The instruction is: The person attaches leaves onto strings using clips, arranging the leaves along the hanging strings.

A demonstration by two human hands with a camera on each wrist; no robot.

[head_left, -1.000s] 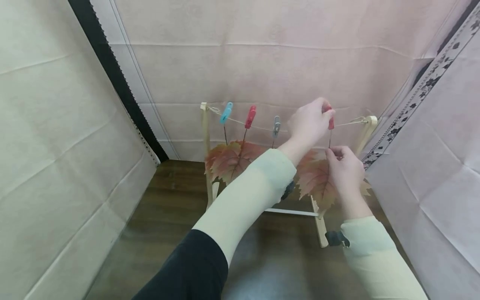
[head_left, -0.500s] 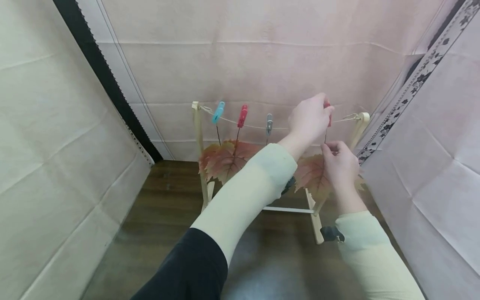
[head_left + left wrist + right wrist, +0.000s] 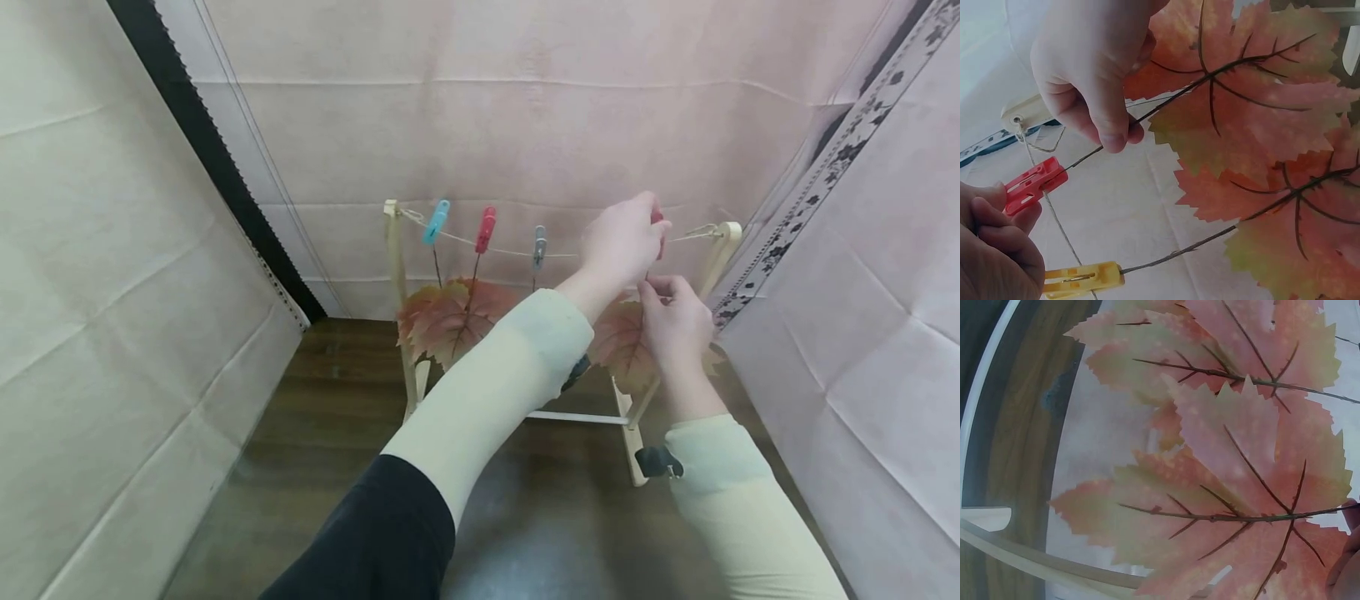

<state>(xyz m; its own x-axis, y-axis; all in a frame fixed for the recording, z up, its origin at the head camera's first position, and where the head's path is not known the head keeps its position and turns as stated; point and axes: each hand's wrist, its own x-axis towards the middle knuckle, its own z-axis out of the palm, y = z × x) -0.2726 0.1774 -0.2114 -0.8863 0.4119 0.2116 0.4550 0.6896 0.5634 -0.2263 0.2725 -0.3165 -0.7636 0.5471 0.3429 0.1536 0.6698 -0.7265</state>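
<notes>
My left hand (image 3: 618, 237) pinches the tail end of a red clothespin (image 3: 1036, 184) at the right part of the string (image 3: 1063, 228). Just below it, my right hand (image 3: 678, 321) pinches the dark stem of an artificial maple leaf (image 3: 1260, 515) between thumb and finger. In the left wrist view, the stem's tip meets the mouth of the red clothespin; whether it is clamped I cannot tell. Beside it a yellow clothespin (image 3: 1085, 279) on the string grips a second leaf (image 3: 1297, 206) by its stem. My left arm hides the middle of the rack in the head view.
Blue (image 3: 437, 222), red (image 3: 486, 230) and grey (image 3: 539, 247) clothespins with hanging leaves (image 3: 457, 321) line the string's left part. The string runs between wooden posts (image 3: 397, 267). A white crossbar (image 3: 577, 417) joins the rack low down. Pale cloth walls (image 3: 525, 142) surround the wooden surface (image 3: 337, 467).
The head view has shifted slightly. My right hand has risen a little with the leaf stem, closer to the red clothespin, while my left hand keeps its pinch there.
</notes>
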